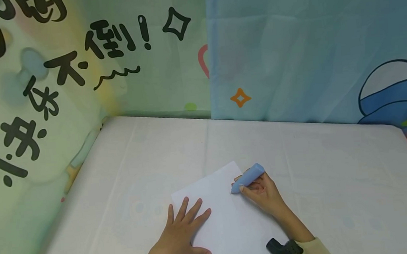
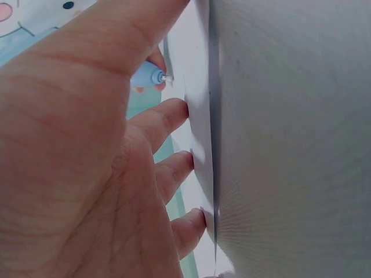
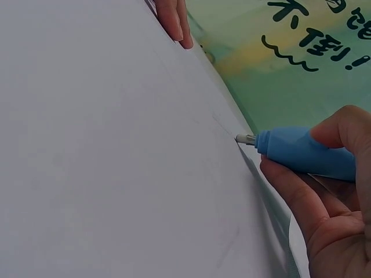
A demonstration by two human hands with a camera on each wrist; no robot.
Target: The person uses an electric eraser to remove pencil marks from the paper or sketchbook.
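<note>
A sheet of white paper lies at an angle on the white-covered table. My left hand rests on its left part with fingers spread; in the left wrist view the fingertips press against the sheet. My right hand pinches a light-blue, pen-shaped electric eraser between thumb and fingers, near the paper's upper right edge. In the right wrist view, the blue eraser has a slim metal nose, and its tip meets the paper. Faint grey lines show on the sheet near that tip.
The white tablecloth extends around the paper. A green printed curtain with black lettering hangs at the left and back, a blue one at the back right. A black strap sits at the right wrist.
</note>
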